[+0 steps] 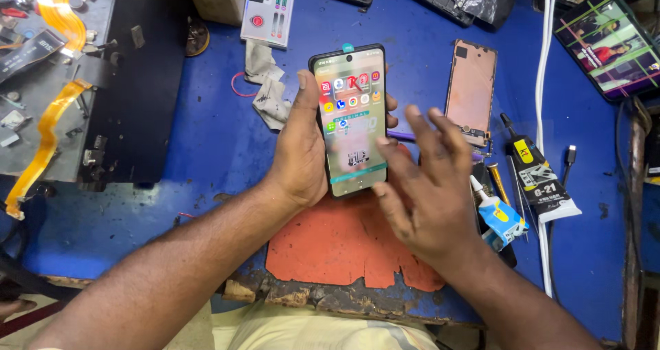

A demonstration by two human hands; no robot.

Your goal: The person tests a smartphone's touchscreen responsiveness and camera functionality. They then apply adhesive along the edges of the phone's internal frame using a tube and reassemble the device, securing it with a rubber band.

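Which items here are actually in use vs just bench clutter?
In use:
- smartphone, screen lit, gripped by the left hand
- right hand, open, fingers by the screen's right edge

Lying about:
- glue tubes
- detached back panel
- white cable
- orange mat
- crumpled wipes

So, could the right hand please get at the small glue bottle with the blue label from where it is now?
Probably yes. The right hand hovers open beside the phone, holding nothing, and the small glue bottle lies just to its right on the blue bench with nothing lying over it.
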